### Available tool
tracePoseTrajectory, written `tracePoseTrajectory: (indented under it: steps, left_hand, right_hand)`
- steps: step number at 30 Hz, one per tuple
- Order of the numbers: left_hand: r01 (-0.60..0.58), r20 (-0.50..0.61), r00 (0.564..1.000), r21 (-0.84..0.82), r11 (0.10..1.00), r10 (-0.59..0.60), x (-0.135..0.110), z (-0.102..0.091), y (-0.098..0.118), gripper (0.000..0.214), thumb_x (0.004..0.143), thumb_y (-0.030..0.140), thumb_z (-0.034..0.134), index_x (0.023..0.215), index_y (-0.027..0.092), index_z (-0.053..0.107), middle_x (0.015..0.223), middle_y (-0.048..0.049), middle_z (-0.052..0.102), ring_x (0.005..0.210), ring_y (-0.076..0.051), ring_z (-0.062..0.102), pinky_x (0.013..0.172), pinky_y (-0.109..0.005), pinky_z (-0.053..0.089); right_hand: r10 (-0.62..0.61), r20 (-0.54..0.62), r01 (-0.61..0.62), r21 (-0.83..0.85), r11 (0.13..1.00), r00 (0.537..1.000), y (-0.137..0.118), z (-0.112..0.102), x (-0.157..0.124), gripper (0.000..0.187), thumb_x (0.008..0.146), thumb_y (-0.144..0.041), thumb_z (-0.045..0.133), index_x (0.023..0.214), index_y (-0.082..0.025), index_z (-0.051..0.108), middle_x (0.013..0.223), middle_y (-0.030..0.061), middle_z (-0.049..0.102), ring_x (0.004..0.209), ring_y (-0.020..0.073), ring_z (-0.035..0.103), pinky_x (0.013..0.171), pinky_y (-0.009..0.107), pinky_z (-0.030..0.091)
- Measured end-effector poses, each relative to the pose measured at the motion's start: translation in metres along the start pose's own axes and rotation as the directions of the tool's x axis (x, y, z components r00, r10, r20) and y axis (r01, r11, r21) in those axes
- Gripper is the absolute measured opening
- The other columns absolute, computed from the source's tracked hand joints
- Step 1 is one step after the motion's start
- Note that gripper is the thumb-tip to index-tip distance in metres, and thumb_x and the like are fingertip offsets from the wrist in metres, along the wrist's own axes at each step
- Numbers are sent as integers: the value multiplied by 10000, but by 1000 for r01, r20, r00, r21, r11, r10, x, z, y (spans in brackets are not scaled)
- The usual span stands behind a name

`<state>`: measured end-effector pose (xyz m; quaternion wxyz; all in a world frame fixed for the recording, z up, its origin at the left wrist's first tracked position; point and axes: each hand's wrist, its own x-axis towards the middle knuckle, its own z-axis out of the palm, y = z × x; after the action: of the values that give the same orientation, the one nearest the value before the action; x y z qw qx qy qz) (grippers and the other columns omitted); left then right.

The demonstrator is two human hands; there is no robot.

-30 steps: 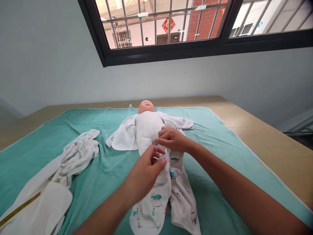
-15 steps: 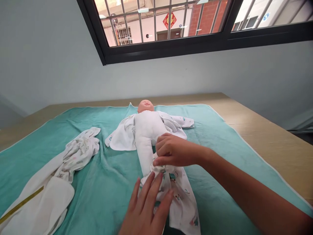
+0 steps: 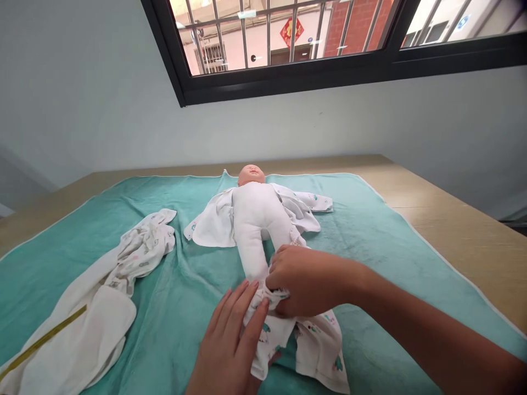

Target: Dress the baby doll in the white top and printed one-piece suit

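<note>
A baby doll (image 3: 257, 204) lies on its back, head away from me, with a white soft body. White printed baby pants (image 3: 321, 351) are bunched around its lower legs, the fabric hanging toward me. My right hand (image 3: 307, 280) has its fingers curled around the bunched waist of the pants by the doll's leg on the right. On the left, my left hand (image 3: 230, 332) rests with fingers stretched out over the pants at the end of the other leg. The doll's feet are hidden by cloth and hands. A white baby top (image 3: 214, 222) lies spread open under the doll's torso.
A teal blanket (image 3: 382, 263) covers most of the wooden table (image 3: 457, 241). At left lies a crumpled white printed garment (image 3: 102, 307) with a yellow measuring tape (image 3: 49, 334) across it. A wall and a barred window (image 3: 284, 38) stand behind the table.
My right hand has moved down toward me and now grips lower on the pants. My left hand has shifted slightly left. The view has tilted a little, and more of the doll's legs shows.
</note>
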<state>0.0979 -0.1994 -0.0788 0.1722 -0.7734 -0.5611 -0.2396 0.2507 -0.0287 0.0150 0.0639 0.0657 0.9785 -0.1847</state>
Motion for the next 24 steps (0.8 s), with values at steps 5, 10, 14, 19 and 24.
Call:
tracePoseTrajectory:
  steps: [5, 10, 14, 19, 24]
  left_hand:
    - [1, 111, 994, -81, 997, 8, -2, 2, -1, 739, 771, 145, 557, 1477, 123, 339, 1465, -178, 459, 1378, -316, 399, 1048, -452, 451]
    - [99, 211, 977, -322, 942, -31, -2, 10, -6, 688, 762, 237, 616, 1426, 180, 441, 1428, -119, 519, 1375, -325, 402, 1054, -443, 454]
    - [375, 328, 918, -534, 758, -223, 2, 19, -3, 345, 803, 284, 588, 1136, 298, 678, 1194, -56, 685, 1176, -298, 588, 934, -412, 524]
    - [690, 580, 723, -627, 361, -374, 6, 23, -5, 259, 748, 387, 666, 996, 350, 729, 857, -30, 729, 898, -291, 677, 711, -369, 560]
    - [702, 611, 703, -676, 222, -364, 8, -2, -14, 554, 729, 602, 663, 1195, 300, 658, 911, -69, 720, 897, -312, 670, 754, -408, 548]
  right_hand:
    - [-111, 198, 85, 134, 987, 974, -15, 1, 5, 255, 740, -394, 703, 606, -193, 621, 538, -46, 554, 509, 104, 428, 546, 279, 311]
    - [-108, 273, 60, 181, 982, 956, -23, 0, 5, 280, 743, -406, 729, 622, -191, 597, 554, -63, 557, 512, 93, 427, 511, 257, 303]
    - [-181, 233, 92, 348, 933, 955, -14, -12, -2, 147, 774, -294, 730, 724, -189, 639, 649, -67, 602, 581, 82, 500, 531, 222, 340]
    - [-209, 142, 79, 618, 783, 968, 4, -14, -1, 161, 838, -320, 680, 898, -171, 674, 830, -26, 662, 754, 108, 593, 658, 197, 434]
    - [-72, 34, 32, 658, 752, 997, 17, -4, 7, 221, 916, -356, 550, 900, -152, 633, 854, 13, 643, 746, 120, 576, 657, 233, 448]
